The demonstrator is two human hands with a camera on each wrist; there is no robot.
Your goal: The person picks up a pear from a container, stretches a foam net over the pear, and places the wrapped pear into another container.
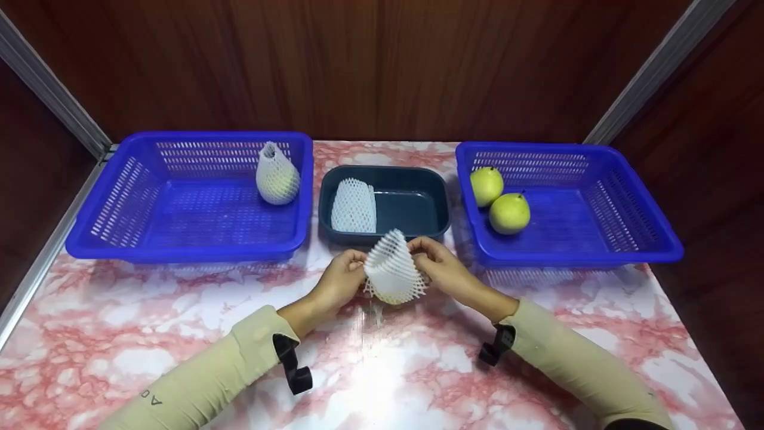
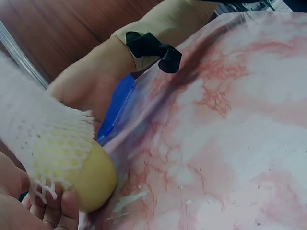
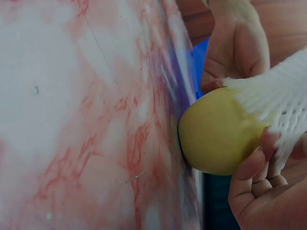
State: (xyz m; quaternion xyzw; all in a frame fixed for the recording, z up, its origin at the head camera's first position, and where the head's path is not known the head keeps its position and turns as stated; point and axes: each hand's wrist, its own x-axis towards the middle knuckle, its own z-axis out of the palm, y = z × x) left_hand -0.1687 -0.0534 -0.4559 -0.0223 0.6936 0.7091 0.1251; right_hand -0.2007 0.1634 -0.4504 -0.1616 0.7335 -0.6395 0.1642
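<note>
A yellow-green pear [image 3: 216,132] stands on the table, its upper part inside a white foam net sleeve [image 1: 394,269]. Bare skin of the pear shows below the net's ragged edge in both wrist views. From the left, my left hand [image 1: 340,279] pinches the sleeve's side. My right hand [image 1: 444,272] pinches the opposite side, its fingertips close against the pear in the right wrist view. The sleeve's upper end rises to a point above the fruit. In the head view the net hides most of the pear.
Behind the hands, a dark tray [image 1: 412,237] holds flat foam nets [image 1: 354,206]. The left blue basket [image 1: 191,255] contains a netted pear [image 1: 278,179]. Two bare pears [image 1: 510,214] sit in the right blue basket [image 1: 579,258]. Wooden panels [image 1: 382,65] enclose the table.
</note>
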